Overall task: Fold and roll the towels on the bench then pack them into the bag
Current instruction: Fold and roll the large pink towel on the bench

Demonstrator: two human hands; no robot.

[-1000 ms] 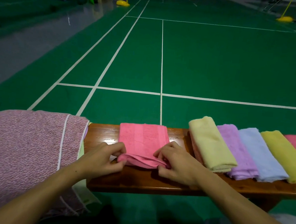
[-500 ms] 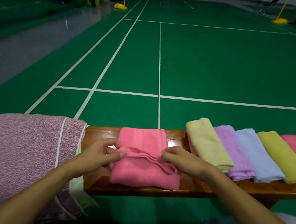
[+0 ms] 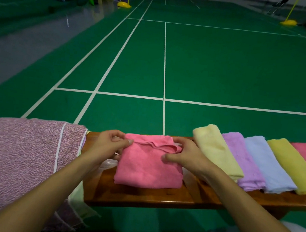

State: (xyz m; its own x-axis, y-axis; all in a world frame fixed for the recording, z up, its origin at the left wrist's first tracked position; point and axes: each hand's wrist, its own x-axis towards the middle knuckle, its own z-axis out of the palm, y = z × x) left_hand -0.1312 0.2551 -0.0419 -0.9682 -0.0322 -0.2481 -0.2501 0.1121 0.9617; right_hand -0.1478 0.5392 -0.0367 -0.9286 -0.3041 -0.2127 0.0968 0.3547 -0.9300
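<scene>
Two hands work the pink towel [image 3: 149,164], which lies mid-worktop [image 3: 140,195]: the left hand [image 3: 108,143] pinches its far-left corner, and the right hand [image 3: 183,156] grips the far-right edge with the thumb pressing on top. To fold well, I judge they should bring the edges square and smooth the crease before rolling. No brand, label or writing is readable anywhere

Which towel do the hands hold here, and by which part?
Both hold the pink terry towel lying on the wooden bench: left hand pinches the left end of its folded far edge, right hand the right end.
</scene>
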